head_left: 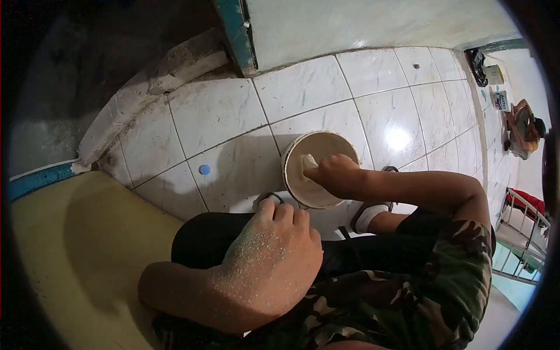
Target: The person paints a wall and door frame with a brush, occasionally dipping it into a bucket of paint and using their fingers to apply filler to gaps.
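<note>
Two hands in frame. Right hand, nearer, reached into bucket at frame centre, fingers clamped on whitish piece. Piece poked out left of knuckles, long axis seemingly tilted toward upper left. Left hand (back speckled with pale grit) lay lower centre, outside bucket; fingertips hidden, grip could not be told.

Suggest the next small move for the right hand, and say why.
Perhaps sweep the small whitish object around inside the round off-white bucket: the bare right hand appears closed on it within the open mouth, while the bare, speckled left hand is outside.
</note>
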### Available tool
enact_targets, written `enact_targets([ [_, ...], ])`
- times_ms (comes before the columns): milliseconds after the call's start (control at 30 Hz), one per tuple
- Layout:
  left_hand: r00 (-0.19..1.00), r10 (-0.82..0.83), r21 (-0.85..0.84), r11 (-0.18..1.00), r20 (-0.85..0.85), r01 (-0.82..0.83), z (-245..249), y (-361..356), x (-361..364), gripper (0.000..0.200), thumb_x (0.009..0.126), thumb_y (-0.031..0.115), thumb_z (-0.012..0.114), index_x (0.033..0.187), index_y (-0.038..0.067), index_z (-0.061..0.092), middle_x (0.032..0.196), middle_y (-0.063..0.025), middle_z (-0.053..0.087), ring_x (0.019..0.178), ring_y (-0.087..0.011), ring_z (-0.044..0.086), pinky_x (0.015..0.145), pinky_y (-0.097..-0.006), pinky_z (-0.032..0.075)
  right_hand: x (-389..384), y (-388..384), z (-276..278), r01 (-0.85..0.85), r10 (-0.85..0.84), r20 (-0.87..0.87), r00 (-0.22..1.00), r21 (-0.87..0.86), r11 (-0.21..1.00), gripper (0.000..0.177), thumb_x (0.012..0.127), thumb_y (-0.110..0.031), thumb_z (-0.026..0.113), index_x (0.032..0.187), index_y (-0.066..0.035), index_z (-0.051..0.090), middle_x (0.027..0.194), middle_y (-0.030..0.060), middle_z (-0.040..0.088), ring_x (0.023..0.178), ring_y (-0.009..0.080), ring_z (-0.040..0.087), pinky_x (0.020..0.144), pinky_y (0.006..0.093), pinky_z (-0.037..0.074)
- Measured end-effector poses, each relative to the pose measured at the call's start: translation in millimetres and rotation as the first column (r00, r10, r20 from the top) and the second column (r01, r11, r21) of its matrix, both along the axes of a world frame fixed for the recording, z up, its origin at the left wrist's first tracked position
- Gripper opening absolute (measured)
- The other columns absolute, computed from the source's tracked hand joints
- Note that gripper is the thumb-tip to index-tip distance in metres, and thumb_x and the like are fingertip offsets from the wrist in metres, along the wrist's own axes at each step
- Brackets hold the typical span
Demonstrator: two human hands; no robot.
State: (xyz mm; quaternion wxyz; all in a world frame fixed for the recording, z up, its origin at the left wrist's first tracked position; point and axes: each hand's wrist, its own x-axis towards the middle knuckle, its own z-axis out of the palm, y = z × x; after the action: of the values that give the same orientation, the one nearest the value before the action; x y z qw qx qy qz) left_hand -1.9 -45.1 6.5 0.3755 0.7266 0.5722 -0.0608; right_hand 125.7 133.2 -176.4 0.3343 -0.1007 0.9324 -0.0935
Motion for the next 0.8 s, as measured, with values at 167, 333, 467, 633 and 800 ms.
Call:
enact_targets([
  [167,0.999,0.034,0.053,0.998,-0.025,-0.033,-6.1,-8.3,-1.5,0.037,0.101,0.028,0.056,0.112,-0.007,0.063,0.106,-0.0230,0.065,0.107,-0.0339,0.063,0.098,-0.0474,0.045,-4.3,-3.9,-28.5,0.090,-0.089,-0.021,0.996,0.055,0.994,0.036,0.083,-0.014,0.071,0.117,-0.006,0.062,0.091,0.0156,0.073,0.079,0.0294,0.075,0.061,0.0401,0.060],
  [333,0.999,0.030,0.077,0.997,-0.021,-0.028,-9.4,-9.6,-4.8,0.039,0.100,0.028,0.057,0.116,-0.007,0.062,0.106,-0.0226,0.065,0.104,-0.0329,0.063,0.096,-0.0470,0.045,-15.3,-3.0,-6.2,0.094,-0.105,0.161,0.981,0.075,0.993,0.036,0.087,-0.013,0.068,0.121,-0.005,0.062,0.100,0.0180,0.072,0.097,0.0318,0.073,0.075,0.0412,0.060],
  [467,1.000,0.019,0.072,0.997,-0.009,-0.018,-11.9,-8.2,-6.3,0.039,0.100,0.028,0.057,0.116,-0.007,0.062,0.105,-0.0216,0.064,0.100,-0.0315,0.063,0.095,-0.0465,0.045,-19.9,11.2,31.1,0.191,-0.195,0.216,0.957,0.039,0.981,0.037,0.086,-0.011,0.068,0.122,-0.005,0.061,0.099,0.0168,0.072,0.101,0.0326,0.072,0.081,0.0407,0.059],
  [633,1.000,-0.001,0.089,0.996,-0.013,0.002,-11.1,-4.2,-8.5,0.036,0.094,0.019,0.063,0.117,-0.009,0.063,0.106,-0.0214,0.066,0.102,-0.0289,0.064,0.093,-0.0417,0.046,-23.8,70.5,54.4,0.139,-0.074,0.291,0.954,-0.209,0.968,0.024,0.095,-0.019,0.060,0.108,0.001,0.060,0.077,0.0157,0.071,0.072,0.0309,0.072,0.067,0.0425,0.057],
  [800,1.000,-0.008,0.061,0.998,0.004,0.007,-10.7,-1.4,-7.4,0.036,0.094,0.019,0.063,0.117,-0.009,0.063,0.105,-0.0217,0.066,0.101,-0.0292,0.064,0.092,-0.0423,0.045,-24.5,92.0,93.7,0.659,-0.473,0.642,0.604,-0.068,0.749,0.030,0.103,-0.025,0.052,0.111,0.002,0.063,0.085,0.0128,0.072,0.074,0.0189,0.068,0.066,0.0357,0.055],
])
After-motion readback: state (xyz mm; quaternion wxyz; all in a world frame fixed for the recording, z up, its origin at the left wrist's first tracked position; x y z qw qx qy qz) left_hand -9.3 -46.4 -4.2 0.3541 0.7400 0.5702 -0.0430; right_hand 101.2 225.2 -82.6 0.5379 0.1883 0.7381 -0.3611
